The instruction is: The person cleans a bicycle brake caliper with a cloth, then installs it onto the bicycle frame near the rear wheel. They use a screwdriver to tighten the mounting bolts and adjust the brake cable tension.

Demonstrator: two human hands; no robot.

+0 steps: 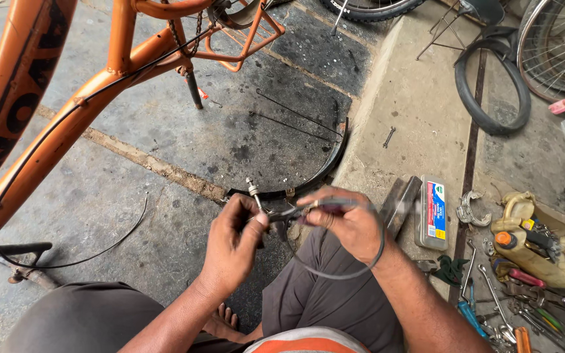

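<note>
My left hand [233,242] grips a small metal brake part with a threaded bolt [254,191] sticking up from it. My right hand [348,222] holds a dark-handled tool [325,208], pliers by the look of it, pressed against that part. A black cable [354,265] loops down from my right hand over my knee. The two hands meet above a curved black mudguard [325,167] lying on the ground.
An orange bicycle frame [67,111] stands at left with a black cable trailing from it. To the right lie a small flat box [431,214], a yellow oil can [544,245], several wrenches and screwdrivers [492,307], a loose tyre [492,82] and a spoked wheel [557,46].
</note>
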